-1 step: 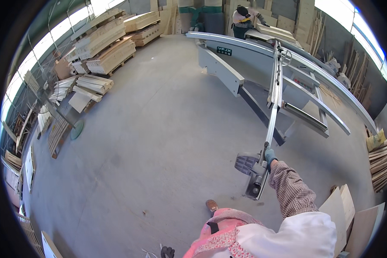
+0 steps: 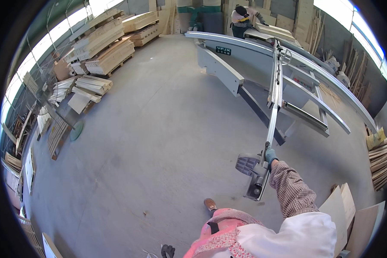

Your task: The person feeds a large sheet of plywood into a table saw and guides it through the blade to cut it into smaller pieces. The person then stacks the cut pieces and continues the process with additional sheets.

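My right hand, in a teal glove, is closed around the near end of a long metal fence bar. Just left of it, a grey block with a ribbed, pedal-like plate is fixed at the bar's end. From there the bar runs away to a sliding table saw with a long silver rail and an open side frame. Low at the bottom edge, my left hand shows only its dark-gloved fingers, slightly apart, with nothing visible in them. Pale strings hang beside it.
Stacked timber lies on pallets at the far left, near a stand fan with a green base. Beyond the saw another person bends over boards. Panels lean at my right, below bundled wood strips.
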Motion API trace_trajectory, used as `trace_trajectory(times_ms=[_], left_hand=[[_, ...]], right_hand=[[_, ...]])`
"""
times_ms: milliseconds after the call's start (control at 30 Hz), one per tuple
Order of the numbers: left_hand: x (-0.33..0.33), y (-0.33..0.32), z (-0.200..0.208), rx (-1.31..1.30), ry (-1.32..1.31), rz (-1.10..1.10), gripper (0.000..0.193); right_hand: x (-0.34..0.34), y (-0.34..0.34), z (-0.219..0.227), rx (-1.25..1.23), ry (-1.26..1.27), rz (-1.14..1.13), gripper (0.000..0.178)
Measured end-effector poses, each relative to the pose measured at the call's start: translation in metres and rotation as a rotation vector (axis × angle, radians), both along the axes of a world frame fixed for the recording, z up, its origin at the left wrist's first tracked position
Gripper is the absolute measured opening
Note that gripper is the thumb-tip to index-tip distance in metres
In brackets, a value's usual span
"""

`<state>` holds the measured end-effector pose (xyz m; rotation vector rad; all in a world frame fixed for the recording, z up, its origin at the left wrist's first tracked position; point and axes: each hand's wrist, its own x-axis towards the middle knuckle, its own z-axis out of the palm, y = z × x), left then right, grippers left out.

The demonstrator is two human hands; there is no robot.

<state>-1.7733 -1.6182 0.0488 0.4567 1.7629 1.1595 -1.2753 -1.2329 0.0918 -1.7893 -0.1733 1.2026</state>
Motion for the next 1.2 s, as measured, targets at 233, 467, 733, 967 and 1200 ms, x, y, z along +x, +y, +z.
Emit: trace_trajectory(times_ms=[233, 467, 733, 967, 1200], left_hand=[[-0.033, 0.096, -0.001, 0.113, 0.035, -0.201, 0.062], [-0.078, 0.250, -0.009, 0.112, 0.049, -0.367, 0.060], [-0.123, 0.410, -0.040, -0.111, -0.021, -0.426, 0.048], [-0.167, 0.536, -0.102, -0.332, -0.085, -0.402, 0.039], [-0.271, 0.641, -0.166, -0.550, -0.155, -0.259, 0.032]], right_hand=[[0.043, 0.035, -0.035, 0.043, -0.079, 0.022, 0.068], [0.079, 0.072, -0.029, -0.012, 0.030, 0.015, 0.068], [0.073, 0.124, 0.104, -0.882, -0.669, 0.812, 0.049], [-0.012, 0.283, 0.153, -0.467, -1.059, 0.982, 0.043], [-0.110, 0.405, -0.021, -0.300, -0.940, 1.245, 0.040]])
